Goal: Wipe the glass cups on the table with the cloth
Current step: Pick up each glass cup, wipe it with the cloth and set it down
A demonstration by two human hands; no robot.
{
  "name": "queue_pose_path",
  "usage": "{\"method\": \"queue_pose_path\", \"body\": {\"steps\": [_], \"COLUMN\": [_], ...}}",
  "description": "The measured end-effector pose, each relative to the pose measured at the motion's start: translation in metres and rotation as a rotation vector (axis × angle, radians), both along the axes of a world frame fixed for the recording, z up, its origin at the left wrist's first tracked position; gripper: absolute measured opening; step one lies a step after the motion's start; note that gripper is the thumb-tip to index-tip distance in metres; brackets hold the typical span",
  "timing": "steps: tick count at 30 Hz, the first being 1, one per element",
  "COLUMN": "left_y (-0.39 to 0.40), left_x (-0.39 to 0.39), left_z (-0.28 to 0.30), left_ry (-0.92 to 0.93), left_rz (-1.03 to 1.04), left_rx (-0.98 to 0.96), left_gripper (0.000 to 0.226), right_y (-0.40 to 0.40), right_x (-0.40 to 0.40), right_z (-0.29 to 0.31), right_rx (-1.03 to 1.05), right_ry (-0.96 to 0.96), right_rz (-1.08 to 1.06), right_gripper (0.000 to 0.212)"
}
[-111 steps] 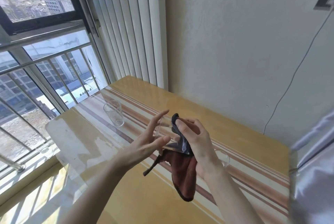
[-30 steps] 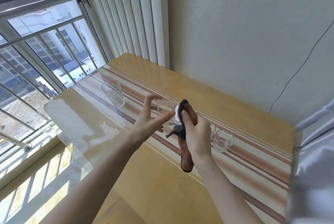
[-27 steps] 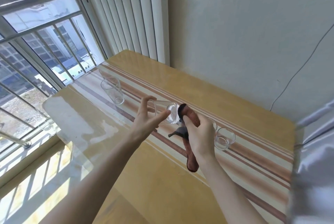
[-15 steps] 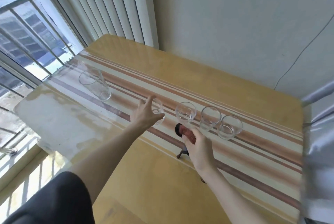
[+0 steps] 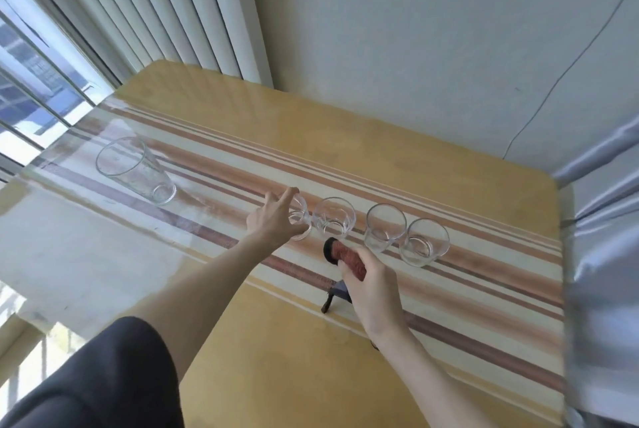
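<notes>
On the yellow wooden table (image 5: 276, 341), which carries a striped cream and brown runner under a clear cover, 4 small clear glass cups stand upright in a row along the stripes. The left hand (image 5: 273, 220) reaches forward and grips the leftmost small glass cup (image 5: 300, 220) of that row, thumb at its near side and fingers curled round its far side, the cup standing on the table. Just beside it stands the second small glass cup (image 5: 333, 220), almost touching the first; the third small glass cup (image 5: 384, 227) and the fourth small glass cup (image 5: 423, 244) follow to the right, close together. Well apart to the left, near the window, stands a taller clear glass tumbler (image 5: 138, 171). The right hand (image 5: 371, 286) hovers just in front of the row, fingers closed round a rolled reddish-brown cloth (image 5: 345, 258) with a dark end pointing toward the second cup; a dark loose tail of the cloth hangs below the hand. A dark sleeve (image 5: 103, 379) covers the left upper arm. White vertical blinds (image 5: 179, 2) hang behind the table.
</notes>
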State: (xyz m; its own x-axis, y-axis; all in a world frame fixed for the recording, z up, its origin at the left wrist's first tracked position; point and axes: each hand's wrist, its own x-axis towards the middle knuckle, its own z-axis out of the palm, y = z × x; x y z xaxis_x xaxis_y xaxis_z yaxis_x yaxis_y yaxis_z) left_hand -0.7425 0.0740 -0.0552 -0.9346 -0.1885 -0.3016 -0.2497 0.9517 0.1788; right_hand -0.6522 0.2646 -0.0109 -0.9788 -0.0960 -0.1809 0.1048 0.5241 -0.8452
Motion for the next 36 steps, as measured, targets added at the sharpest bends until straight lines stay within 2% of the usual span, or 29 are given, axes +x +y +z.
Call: {"method": "queue_pose_path", "body": {"steps": [3,6,8,11,14,16,17,20,26,33,36], "left_y": [0.003,0.0,-0.01,-0.041,-0.081,-0.105,-0.118,-0.159,-0.238,-0.275,-0.279], "left_x": [-0.001,0.007,0.02,0.046,0.075,0.091,0.095,0.091,0.037,-0.008,-0.021], "left_z": [-0.006,-0.005,0.009,0.039,0.066,0.081,0.087,0.098,0.084,0.056,0.048], "left_ry": [-0.015,-0.072,-0.067,0.023,0.096,0.17,0.208,0.297,0.403,0.262,0.221], "left_rz": [-0.028,0.007,0.05,0.142,0.3,0.377,0.401,0.446,0.498,0.487,0.469], "left_rx": [0.007,0.148,0.188,0.131,0.233,0.291,0.304,0.314,0.34,0.355,0.346], "left_gripper": [0.08,0.106,0.114,0.093,0.077,0.075,0.075,0.077,0.092,0.112,0.111], "right_y": [0.002,0.0,-0.006,-0.028,-0.061,-0.086,-0.099,-0.139,-0.206,-0.236,-0.236], "right_x": [-0.002,-0.002,-0.002,-0.004,-0.009,-0.013,-0.014,-0.021,-0.051,-0.078,-0.08], "right_z": [0.0,0.003,0.007,0.017,0.029,0.037,0.041,0.047,0.03,0.004,0.0], "right_rx": [-0.015,-0.041,-0.06,-0.098,-0.141,-0.175,-0.198,-0.241,-0.264,-0.205,-0.189], "right_ry": [-0.024,-0.037,-0.038,-0.054,-0.053,-0.045,-0.047,-0.044,0.007,0.021,0.013], "right_rz": [0.0,0.008,0.039,0.113,0.208,0.279,0.296,0.316,0.323,0.277,0.272], "right_gripper": [0.023,0.021,0.021,0.024,0.02,0.008,0.005,0.014,0.005,0.01,0.006]}}
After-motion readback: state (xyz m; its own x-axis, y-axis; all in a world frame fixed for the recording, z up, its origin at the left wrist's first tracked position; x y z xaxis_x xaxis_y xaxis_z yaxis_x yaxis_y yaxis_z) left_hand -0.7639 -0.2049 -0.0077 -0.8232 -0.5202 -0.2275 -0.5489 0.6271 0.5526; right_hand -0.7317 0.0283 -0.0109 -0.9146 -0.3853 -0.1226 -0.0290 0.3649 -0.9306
